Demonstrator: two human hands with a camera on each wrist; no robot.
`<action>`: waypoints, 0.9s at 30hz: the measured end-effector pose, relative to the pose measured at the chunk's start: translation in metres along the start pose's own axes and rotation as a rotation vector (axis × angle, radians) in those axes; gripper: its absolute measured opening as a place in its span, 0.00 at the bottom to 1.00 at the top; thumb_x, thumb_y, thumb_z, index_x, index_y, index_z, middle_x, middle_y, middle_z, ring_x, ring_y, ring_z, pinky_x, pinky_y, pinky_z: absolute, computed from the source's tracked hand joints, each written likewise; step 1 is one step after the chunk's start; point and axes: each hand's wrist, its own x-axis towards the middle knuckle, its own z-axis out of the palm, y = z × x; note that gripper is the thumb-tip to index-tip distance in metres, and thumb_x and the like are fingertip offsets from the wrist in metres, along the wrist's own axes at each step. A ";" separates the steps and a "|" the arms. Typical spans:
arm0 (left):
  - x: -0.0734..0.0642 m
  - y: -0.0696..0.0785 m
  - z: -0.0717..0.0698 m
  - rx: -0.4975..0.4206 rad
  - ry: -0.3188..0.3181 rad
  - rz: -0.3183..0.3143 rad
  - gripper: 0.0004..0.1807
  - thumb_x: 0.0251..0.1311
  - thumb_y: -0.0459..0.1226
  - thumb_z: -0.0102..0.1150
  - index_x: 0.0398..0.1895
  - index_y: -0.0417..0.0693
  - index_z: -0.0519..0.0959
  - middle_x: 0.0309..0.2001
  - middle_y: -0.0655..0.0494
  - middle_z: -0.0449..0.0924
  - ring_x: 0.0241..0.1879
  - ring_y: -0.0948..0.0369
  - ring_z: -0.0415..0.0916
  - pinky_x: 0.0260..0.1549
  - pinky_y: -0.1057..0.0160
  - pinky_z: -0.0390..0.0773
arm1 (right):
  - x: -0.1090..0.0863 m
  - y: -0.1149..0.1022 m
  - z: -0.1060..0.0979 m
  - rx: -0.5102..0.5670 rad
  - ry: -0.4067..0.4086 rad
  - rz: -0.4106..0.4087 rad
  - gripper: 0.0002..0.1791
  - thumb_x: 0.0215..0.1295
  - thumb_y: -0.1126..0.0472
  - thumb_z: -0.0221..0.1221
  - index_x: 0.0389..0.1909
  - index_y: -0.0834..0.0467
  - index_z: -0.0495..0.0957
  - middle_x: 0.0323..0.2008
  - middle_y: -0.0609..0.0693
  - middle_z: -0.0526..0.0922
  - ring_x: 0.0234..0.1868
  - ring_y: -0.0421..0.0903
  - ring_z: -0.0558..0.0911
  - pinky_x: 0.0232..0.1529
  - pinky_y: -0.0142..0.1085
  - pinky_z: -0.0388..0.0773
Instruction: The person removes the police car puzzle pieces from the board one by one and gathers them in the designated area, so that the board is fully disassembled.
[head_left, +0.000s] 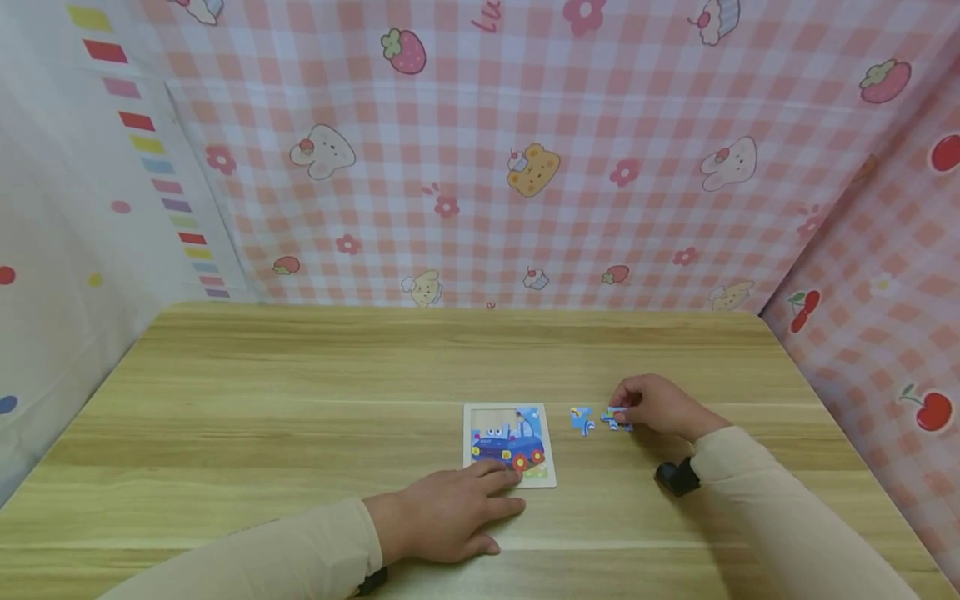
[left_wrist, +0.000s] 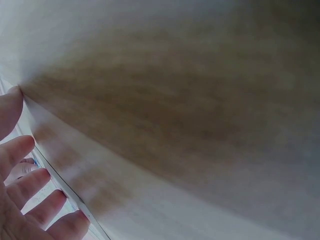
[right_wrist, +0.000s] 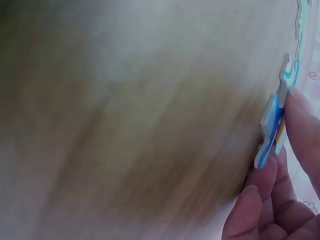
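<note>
A jigsaw puzzle tray [head_left: 551,450] with a pale rim lies on the table, showing a blue cartoon car with red wheels. Bare wood-coloured backing shows at its upper left. My left hand [head_left: 450,515] rests over the tray's lower edge, fingers spread and mostly straight; part of the picture is hidden under them. To the right of the tray, my right hand [head_left: 663,407] pinches a blue puzzle piece [right_wrist: 272,122] between thumb and fingers, close over the tabletop. Another blue puzzle piece [head_left: 582,420] lies between the tray and that hand.
The wood-grain table [head_left: 300,400] extends around both hands. A pink checked cloth [head_left: 480,225] hangs behind its far edge, with more printed cloth at the left and right. A black wrist device [head_left: 678,477] shows under the right sleeve.
</note>
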 end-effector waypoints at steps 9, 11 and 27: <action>0.000 0.000 0.000 -0.004 -0.009 -0.003 0.28 0.67 0.53 0.50 0.68 0.57 0.69 0.69 0.53 0.64 0.68 0.55 0.60 0.62 0.61 0.67 | 0.002 0.001 0.001 -0.058 -0.003 0.023 0.01 0.59 0.69 0.63 0.32 0.63 0.82 0.30 0.48 0.83 0.34 0.44 0.73 0.39 0.38 0.71; 0.000 0.000 0.000 -0.004 -0.010 -0.004 0.28 0.67 0.53 0.50 0.68 0.57 0.69 0.69 0.53 0.64 0.68 0.55 0.60 0.62 0.61 0.67 | 0.002 0.002 0.001 -0.066 -0.004 0.023 0.02 0.59 0.69 0.63 0.32 0.63 0.82 0.31 0.48 0.83 0.35 0.44 0.74 0.40 0.38 0.71; 0.001 0.000 0.000 -0.007 -0.012 -0.002 0.27 0.67 0.53 0.50 0.68 0.57 0.69 0.69 0.54 0.64 0.68 0.55 0.60 0.62 0.61 0.67 | 0.000 -0.002 -0.001 -0.072 0.010 0.025 0.03 0.59 0.69 0.63 0.34 0.63 0.82 0.32 0.50 0.83 0.35 0.44 0.76 0.39 0.39 0.74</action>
